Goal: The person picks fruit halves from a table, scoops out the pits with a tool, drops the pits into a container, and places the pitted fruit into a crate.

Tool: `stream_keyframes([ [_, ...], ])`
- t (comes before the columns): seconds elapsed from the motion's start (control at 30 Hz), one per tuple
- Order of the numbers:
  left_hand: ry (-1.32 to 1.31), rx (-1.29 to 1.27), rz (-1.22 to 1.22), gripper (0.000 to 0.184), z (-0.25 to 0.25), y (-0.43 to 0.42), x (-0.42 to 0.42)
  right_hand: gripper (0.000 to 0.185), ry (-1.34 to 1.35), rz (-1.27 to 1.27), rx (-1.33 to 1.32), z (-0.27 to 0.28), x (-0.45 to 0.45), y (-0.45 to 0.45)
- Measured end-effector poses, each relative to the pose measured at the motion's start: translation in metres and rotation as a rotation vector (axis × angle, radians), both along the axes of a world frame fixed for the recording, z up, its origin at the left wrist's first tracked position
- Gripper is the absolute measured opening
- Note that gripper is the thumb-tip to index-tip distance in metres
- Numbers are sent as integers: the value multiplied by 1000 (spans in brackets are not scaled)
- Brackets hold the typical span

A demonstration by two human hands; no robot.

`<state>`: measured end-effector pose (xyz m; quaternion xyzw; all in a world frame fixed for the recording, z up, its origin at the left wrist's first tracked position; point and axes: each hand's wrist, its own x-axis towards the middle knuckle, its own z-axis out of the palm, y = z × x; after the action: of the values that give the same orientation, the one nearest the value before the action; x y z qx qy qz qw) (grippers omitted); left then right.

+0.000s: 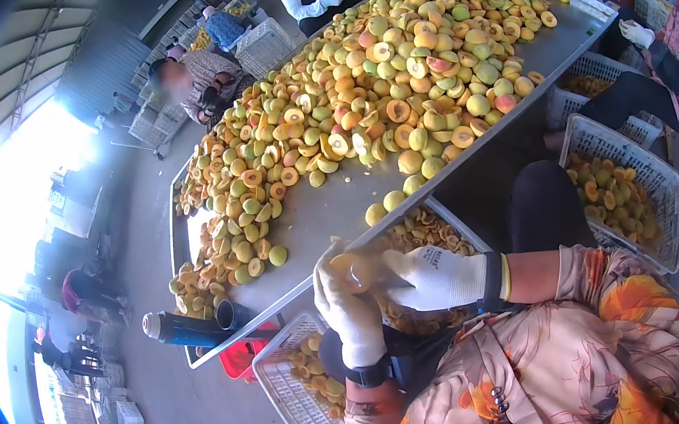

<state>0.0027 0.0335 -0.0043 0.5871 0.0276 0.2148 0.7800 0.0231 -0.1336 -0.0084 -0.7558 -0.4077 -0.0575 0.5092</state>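
Observation:
My left hand (346, 310), in a white glove with a dark band at the wrist, is closed round a yellow-orange peach (349, 269). My right hand (444, 276), also in a white glove, is closed close against the same peach, and its fingertips are smeared by motion. A thin shiny curved edge shows at the peach between the hands; whether it is a tool in my right hand, I cannot make out. Both hands are just in front of the near edge of a metal table (314, 215), over a crate of cut peach pieces (423, 231).
A big heap of whole and halved peaches (390, 76) covers much of the table. A dark blue flask (188, 328) lies at its left corner by a dark cup (231, 314). Crates of peaches stand left (296, 406) and right (672, 207) of my knees. Other people sit around the table.

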Motion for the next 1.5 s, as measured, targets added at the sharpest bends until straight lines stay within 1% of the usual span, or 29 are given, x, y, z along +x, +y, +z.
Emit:
stream_keyframes([
  [0.07,13,9,17,57,11,-11,-17,31,19,23,-7,4,-9,0],
  [0.1,-10,5,-2,53,14,-16,-23,31,38,31,-34,5,-13,0],
  [0.17,-26,72,71,51,16,-21,-31,34,76,40,-88,7,-19,-1],
  [0.27,-74,162,168,47,22,-27,-38,38,69,41,-95,6,-32,-1],
  [0.33,-91,206,185,45,26,-28,-43,39,-18,87,-98,3,-33,1],
  [0.4,-116,233,194,44,29,-27,-45,41,24,135,-106,6,-34,1],
  [0.47,-107,217,163,43,30,-22,-42,43,191,190,-119,12,-34,1],
  [0.53,-56,153,91,42,26,-12,-38,42,211,237,-60,11,-30,1],
  [0.57,-85,176,63,42,27,-9,-35,42,224,263,-30,11,-27,1],
  [0.63,-139,222,4,40,27,-6,-28,41,259,391,-12,13,-17,0],
  [0.67,-117,186,-1,39,28,-7,-26,40,278,454,-2,17,-10,-2],
  [0.7,-97,148,-5,38,30,-9,-24,37,383,455,-109,32,-8,-8],
  [0.73,-79,111,-8,38,31,-11,-22,37,459,481,-133,28,-3,-8],
  [0.83,-112,170,-6,37,18,-9,-12,38,617,547,-197,16,13,-8],
  [0.93,-141,344,8,36,16,-6,-4,39,639,577,-199,8,22,-10],
  [0.97,-113,278,24,37,18,-10,-2,40,637,589,-168,7,24,-10],
  [1.03,-62,149,56,39,24,-24,1,40,541,619,-69,1,27,-8],
  [1.07,-66,132,11,40,23,-26,3,39,445,636,-1,1,27,-5],
  [1.17,-53,109,-114,45,20,-24,12,21,957,693,-81,13,26,-18],
  [1.2,-47,125,-178,45,21,-22,13,14,1061,735,-72,13,27,-21],
  [1.27,-36,153,-306,45,26,-16,16,12,1256,813,-10,11,31,-24],
  [1.3,-37,138,-280,44,23,-16,19,12,1349,855,23,12,32,-24],
  [1.4,-16,85,-167,43,15,-22,19,13,1454,959,60,9,35,-25],
  [1.5,-105,384,-67,40,8,-17,16,15,1139,740,-34,-1,34,-20],
])
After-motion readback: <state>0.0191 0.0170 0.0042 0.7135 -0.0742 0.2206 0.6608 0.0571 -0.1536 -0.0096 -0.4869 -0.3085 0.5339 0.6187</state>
